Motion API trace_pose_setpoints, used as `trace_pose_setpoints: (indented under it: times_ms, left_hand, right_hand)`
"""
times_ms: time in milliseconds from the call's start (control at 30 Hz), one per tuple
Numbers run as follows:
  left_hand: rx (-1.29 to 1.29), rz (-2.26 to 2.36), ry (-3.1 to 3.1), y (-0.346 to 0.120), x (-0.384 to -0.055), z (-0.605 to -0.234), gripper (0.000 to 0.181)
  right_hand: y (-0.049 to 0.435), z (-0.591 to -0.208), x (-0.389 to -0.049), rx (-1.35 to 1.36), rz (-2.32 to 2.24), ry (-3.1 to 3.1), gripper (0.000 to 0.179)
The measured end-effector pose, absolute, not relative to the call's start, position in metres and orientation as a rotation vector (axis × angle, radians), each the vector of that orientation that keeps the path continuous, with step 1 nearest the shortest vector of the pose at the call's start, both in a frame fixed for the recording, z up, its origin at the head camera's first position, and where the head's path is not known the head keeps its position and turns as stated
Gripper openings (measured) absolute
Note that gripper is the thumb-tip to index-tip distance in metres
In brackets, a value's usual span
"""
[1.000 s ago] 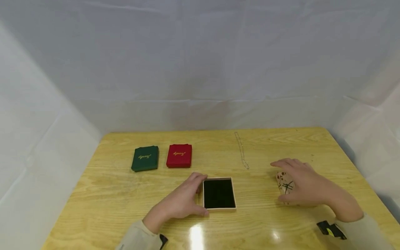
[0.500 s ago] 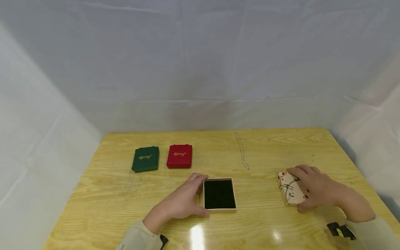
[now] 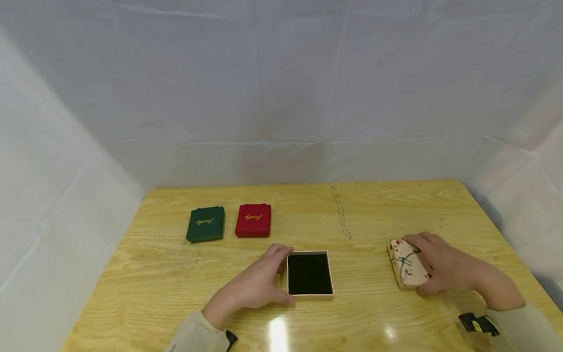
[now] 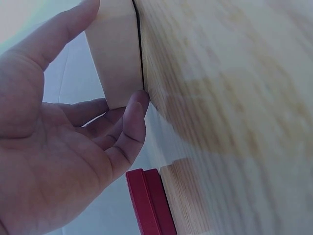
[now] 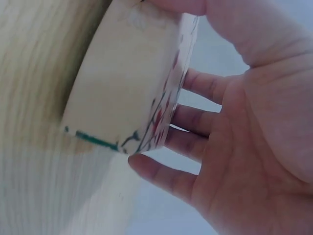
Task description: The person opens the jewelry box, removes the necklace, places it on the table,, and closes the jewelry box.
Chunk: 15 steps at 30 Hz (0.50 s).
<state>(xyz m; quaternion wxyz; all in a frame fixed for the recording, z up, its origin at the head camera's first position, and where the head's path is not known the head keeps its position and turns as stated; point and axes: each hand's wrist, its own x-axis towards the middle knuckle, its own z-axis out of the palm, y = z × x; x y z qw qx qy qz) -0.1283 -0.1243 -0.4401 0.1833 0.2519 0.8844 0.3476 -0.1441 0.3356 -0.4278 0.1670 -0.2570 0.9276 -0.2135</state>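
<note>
A shallow cream box base (image 3: pixel 310 296) with a dark lining sits on the table, its inside facing up. My left hand (image 3: pixel 252 281) grips its left side, thumb at the near corner and fingers at the far one. The left wrist view shows the base's plain side wall (image 4: pixel 115 54) between thumb and fingers. Farther right, my right hand (image 3: pixel 453 266) holds a cream box lid (image 3: pixel 406 266) with red flowers and green stems, thumb near, fingers far. In the right wrist view the lid (image 5: pixel 117 73) is close to the tabletop; whether it touches is unclear.
A green jewelry box (image 3: pixel 205 224) and a red jewelry box (image 3: pixel 253 220), both closed with gold lettering, lie at the back left. A thin chain necklace (image 3: pixel 340 212) stretches across the back of the wooden table (image 3: pixel 176 288). White cloth (image 3: pixel 281 98) walls the back and sides.
My right hand has shifted right and back along the flowered lid, showing more of its top, and has taken hold of it. The lid has moved slightly left. My left hand stays on the box base.
</note>
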Motion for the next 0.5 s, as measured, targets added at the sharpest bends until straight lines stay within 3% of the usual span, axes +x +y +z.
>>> trace_pose_setpoints:
  times_ms: [500]
  left_hand:
    - [0.714, 0.972, 2.503, -0.122, -0.127, -0.438, 0.106]
  right_hand:
    - [0.292, -0.414, -0.145, -0.777, -0.656, 2.746, 0.106]
